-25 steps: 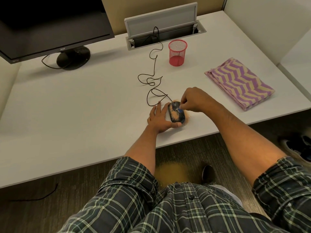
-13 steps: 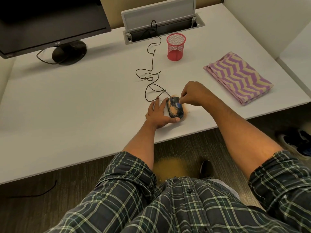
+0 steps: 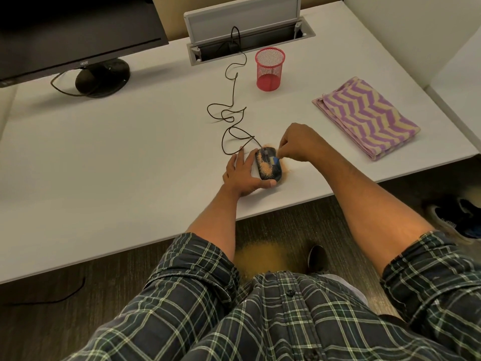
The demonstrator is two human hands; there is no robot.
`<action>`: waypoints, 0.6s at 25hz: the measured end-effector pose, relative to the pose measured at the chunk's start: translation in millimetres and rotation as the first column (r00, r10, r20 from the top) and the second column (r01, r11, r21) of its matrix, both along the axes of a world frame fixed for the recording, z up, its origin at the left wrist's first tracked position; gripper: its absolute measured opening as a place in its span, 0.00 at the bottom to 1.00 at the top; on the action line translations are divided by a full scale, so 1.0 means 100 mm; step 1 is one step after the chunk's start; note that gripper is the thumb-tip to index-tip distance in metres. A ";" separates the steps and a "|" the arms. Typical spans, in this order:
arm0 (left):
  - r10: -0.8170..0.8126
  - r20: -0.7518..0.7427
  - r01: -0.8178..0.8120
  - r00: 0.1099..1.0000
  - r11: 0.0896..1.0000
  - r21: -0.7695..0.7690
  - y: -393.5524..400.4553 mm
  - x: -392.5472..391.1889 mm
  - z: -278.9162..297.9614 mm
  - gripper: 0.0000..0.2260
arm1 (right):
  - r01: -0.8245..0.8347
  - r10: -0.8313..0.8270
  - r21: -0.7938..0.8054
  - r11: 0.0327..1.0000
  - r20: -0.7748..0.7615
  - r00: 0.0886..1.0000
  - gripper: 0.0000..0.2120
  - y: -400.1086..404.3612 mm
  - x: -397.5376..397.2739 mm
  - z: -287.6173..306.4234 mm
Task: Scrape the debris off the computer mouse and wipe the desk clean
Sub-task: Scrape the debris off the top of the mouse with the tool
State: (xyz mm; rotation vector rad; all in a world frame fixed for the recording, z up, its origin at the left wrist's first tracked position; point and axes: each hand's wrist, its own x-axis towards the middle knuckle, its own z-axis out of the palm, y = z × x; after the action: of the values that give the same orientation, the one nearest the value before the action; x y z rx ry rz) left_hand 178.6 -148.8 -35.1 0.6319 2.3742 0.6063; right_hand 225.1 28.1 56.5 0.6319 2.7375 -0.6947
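From the head camera we look down on a white desk (image 3: 109, 162) where a dark computer mouse (image 3: 268, 165) lies near the front edge, its top dusted with sandy orange debris (image 3: 262, 170) that also spills onto the desk just to its right. Our left hand (image 3: 243, 175) lies flat beside the mouse, fingers spread on the desk and the thumb hooked around the near end, steadying it rather than enclosing it. Our right hand (image 3: 302, 145) is curled tight, fingertips pinched on a small blue scraper (image 3: 274, 160) whose tip touches the mouse's upper right side. The mouse's black cable (image 3: 231, 118) loops away toward a cable tray (image 3: 250, 45) at the back. A red mesh cup (image 3: 269, 68) stands near that tray, a folded purple-and-cream zigzag cloth (image 3: 364, 117) lies well apart to the right, and a dark monitor (image 3: 78, 27) sits at the far left. Below the desk edge, we see a patch of the same sandy stuff on the floor (image 3: 260, 259).
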 end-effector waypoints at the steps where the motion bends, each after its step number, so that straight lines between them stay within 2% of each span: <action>1: -0.001 -0.001 0.001 1.000 1.000 -0.003 0.00 0.00 0.00 0.53 | -0.013 0.013 -0.014 1.000 0.018 1.000 0.09 0.00 -0.01 0.01; 5: -0.005 0.003 0.005 1.000 1.000 -0.010 0.00 -0.02 0.02 0.53 | 0.059 -0.063 -0.033 0.998 -0.148 0.987 0.08 0.04 -0.04 0.03; 10: -0.005 -0.001 0.005 1.000 1.000 -0.022 0.00 0.00 0.01 0.53 | -0.020 0.020 0.004 1.000 -0.031 0.999 0.08 -0.03 -0.03 -0.04; 13: -0.005 0.004 0.005 1.000 1.000 -0.024 0.00 -0.01 0.02 0.53 | 0.004 -0.002 0.019 1.000 -0.100 0.995 0.07 -0.03 -0.07 0.00; 15: -0.008 0.002 0.008 1.000 1.000 -0.025 0.01 -0.01 0.02 0.53 | -0.016 0.021 0.050 0.999 -0.083 0.996 0.07 -0.05 -0.09 0.00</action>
State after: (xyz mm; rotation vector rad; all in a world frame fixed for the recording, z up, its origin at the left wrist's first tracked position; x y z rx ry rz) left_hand 177.8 -148.1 -32.9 0.6290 2.3725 0.5727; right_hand 216.5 22.9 56.2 0.6003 2.8418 -0.6655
